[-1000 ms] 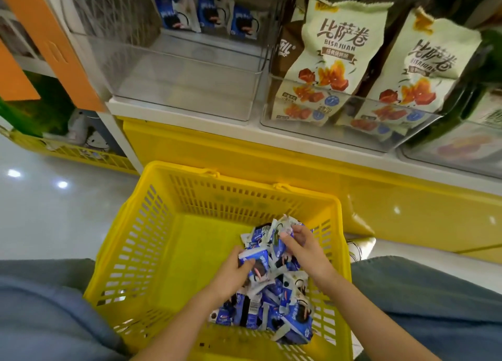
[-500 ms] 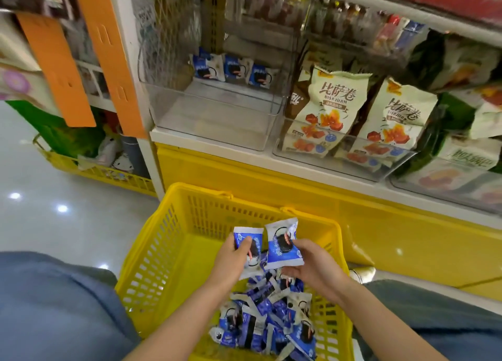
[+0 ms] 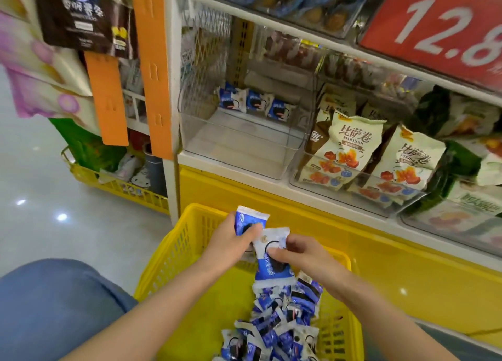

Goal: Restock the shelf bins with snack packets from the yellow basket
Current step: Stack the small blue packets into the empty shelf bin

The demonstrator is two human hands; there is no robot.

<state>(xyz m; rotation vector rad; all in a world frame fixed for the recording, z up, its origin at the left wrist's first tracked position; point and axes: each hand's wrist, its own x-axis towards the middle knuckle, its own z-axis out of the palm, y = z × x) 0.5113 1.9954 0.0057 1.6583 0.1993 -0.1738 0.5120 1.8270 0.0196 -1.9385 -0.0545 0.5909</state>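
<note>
Three blue packets (image 3: 255,104) are noted in the clear bin (image 3: 239,143); many remain in the yellow basket (image 3: 173,254). One packet each is clamped by left hand (image 3: 231,241) and right hand (image 3: 301,254).

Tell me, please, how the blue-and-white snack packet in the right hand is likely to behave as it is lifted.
The blue-and-white packet hangs bent from the right hand, so it is probably floppy. Held by fingertips alone, it seems light. Its glossy film may be slippery.
</note>
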